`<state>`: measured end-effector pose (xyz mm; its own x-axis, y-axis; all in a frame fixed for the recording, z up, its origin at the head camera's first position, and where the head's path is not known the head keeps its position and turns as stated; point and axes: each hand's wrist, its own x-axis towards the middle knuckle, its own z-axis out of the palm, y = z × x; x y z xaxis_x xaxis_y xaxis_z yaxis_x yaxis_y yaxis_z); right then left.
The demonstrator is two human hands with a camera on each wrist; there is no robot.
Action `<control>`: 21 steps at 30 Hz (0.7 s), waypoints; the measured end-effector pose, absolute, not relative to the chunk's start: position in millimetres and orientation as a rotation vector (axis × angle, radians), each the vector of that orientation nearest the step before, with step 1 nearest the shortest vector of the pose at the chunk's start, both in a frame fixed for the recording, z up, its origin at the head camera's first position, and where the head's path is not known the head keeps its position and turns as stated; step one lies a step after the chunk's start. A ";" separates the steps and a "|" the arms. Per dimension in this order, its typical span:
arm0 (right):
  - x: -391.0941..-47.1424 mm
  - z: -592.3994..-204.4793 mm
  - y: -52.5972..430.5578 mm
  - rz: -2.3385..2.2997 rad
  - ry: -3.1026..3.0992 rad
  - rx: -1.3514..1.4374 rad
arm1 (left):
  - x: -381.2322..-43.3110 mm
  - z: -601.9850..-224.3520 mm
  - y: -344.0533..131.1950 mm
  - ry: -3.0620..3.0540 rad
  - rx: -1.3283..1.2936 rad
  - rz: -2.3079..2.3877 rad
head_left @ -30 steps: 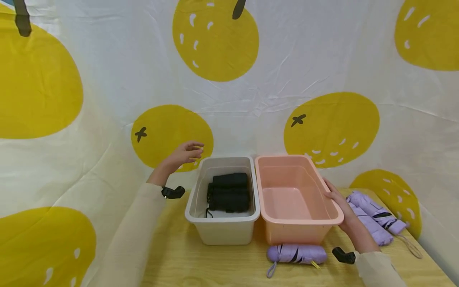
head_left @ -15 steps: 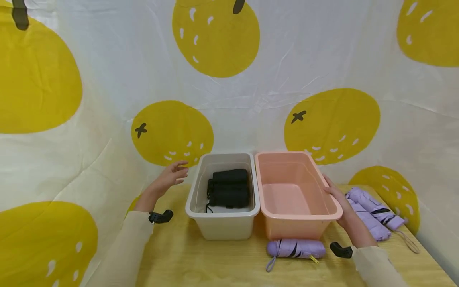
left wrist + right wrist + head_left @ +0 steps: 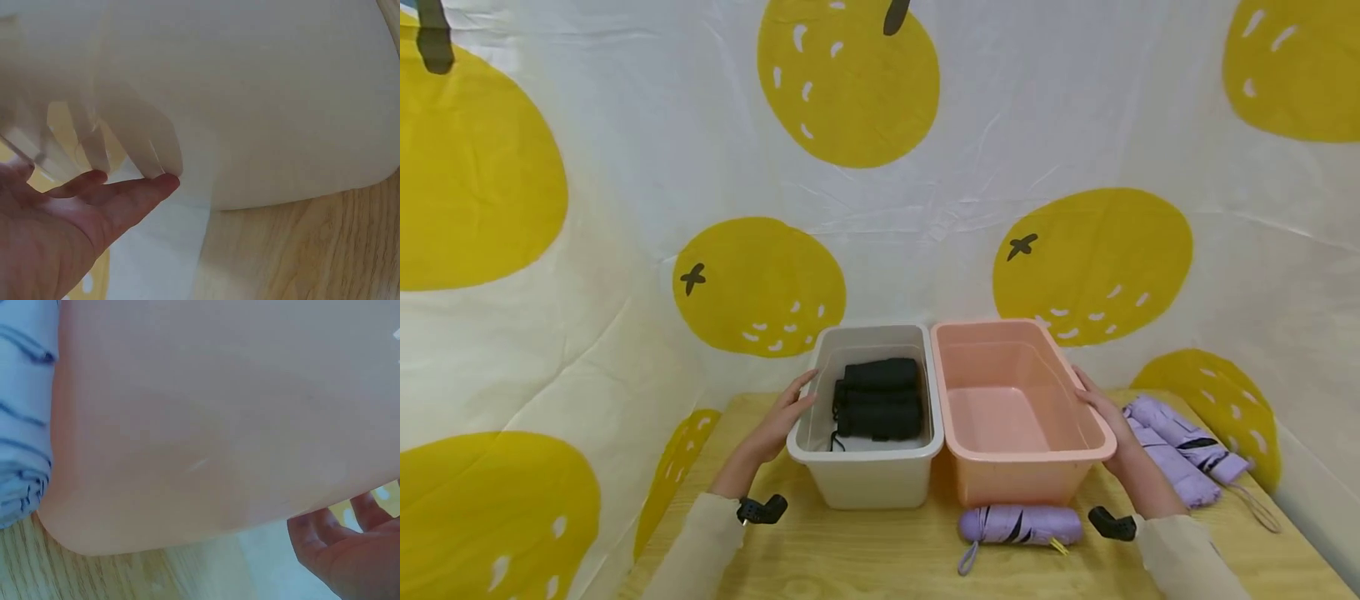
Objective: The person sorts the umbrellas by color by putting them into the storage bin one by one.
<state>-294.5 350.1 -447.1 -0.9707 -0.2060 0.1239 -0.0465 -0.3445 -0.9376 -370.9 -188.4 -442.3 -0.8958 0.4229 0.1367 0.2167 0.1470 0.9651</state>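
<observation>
Two bins are being set against each other on the surface [image 3: 820, 558], long axes running away from the person. The grey-white bin [image 3: 872, 485] is being bordered on its outer side by the left hand [image 3: 777, 425], the nearer of the two; it lies to the right of that hand. The pink bin [image 3: 1015, 483] is being matched likewise by the right hand [image 3: 1105, 412], lying to its left. Rims are being seen side by side; contact between them cannot be told.

Left hand: fingers being held spread and slightly bent, tips being laid on the outer wall; nothing is being pinched. Right hand: fingers being kept apart and loosely bent against the outer side near the rim; thumb contact cannot be told.

Black bundles [image 3: 880, 417] are being contained in the grey-white bin. A purple umbrella [image 3: 1022, 525] is being noted crosswise before the pink bin.
</observation>
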 end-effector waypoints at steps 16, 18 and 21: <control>-293.8 -450.6 348.1 -2.448 1.832 -0.421 | -371.2 -453.5 -193.1 2.119 0.537 1.971; -293.7 -449.6 349.3 -2.418 1.857 -0.421 | -371.2 -453.6 -192.8 2.124 0.515 1.981; -294.5 -447.4 352.5 -2.383 1.911 -0.404 | -372.4 -454.1 -190.1 2.118 0.509 1.999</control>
